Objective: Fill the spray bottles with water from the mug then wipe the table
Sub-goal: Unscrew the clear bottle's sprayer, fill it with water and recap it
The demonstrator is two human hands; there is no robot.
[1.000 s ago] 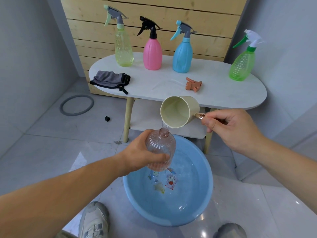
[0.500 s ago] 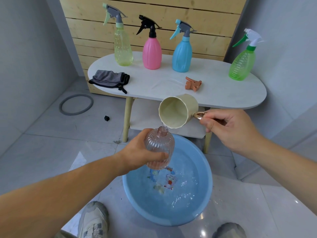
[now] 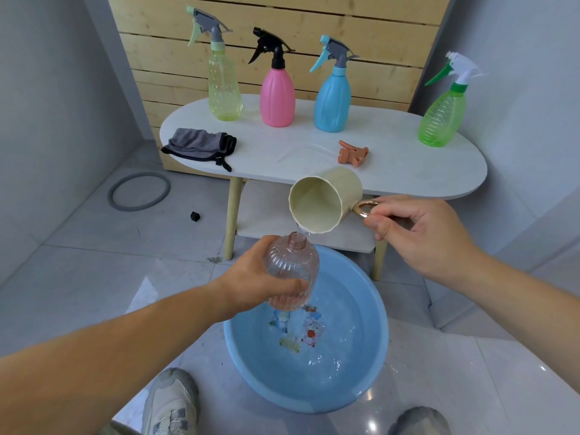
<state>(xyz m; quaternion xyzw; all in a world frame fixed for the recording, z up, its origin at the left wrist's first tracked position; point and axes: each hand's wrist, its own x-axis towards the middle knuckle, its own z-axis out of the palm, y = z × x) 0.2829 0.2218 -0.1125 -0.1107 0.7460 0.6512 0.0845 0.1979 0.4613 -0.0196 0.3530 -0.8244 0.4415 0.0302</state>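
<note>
Left hand: the left hand (image 3: pixel 251 279) has its fingers curled round the belly of the ribbed clear-pink bottle (image 3: pixel 293 274), holding it upright and uncapped over the basin (image 3: pixel 251 372).
Right hand: the right hand (image 3: pixel 423 237) pinches the gold handle of the cream mug (image 3: pixel 323 202). The mug is tipped on its side, mouth towards the camera.
Water: a thin stream (image 3: pixel 302 231) falls from the mug's lower lip at the bottle's neck.
Basin: blue, on the floor tiles below both hands, with rippled water in it.
In the way: the mug covers part of the front edge of the white table (image 3: pixel 392 171).
On the table: a yellow-green spray bottle (image 3: pixel 224 89), a pink one (image 3: pixel 277 98), a blue one (image 3: pixel 332 102) and a green one (image 3: pixel 441 117), all upright and capped. A grey cloth (image 3: pixel 197 144) is at the left end, and a loose orange spray head (image 3: pixel 351 152) lies near the front.
Floor: a grey ring (image 3: pixel 139 191), a small black piece (image 3: pixel 195 216) and a pale shoe (image 3: pixel 171 400).
Print: coloured cartoon figures (image 3: pixel 310 332) on the basin floor, blurred by water; I cannot tell if there is lettering.
</note>
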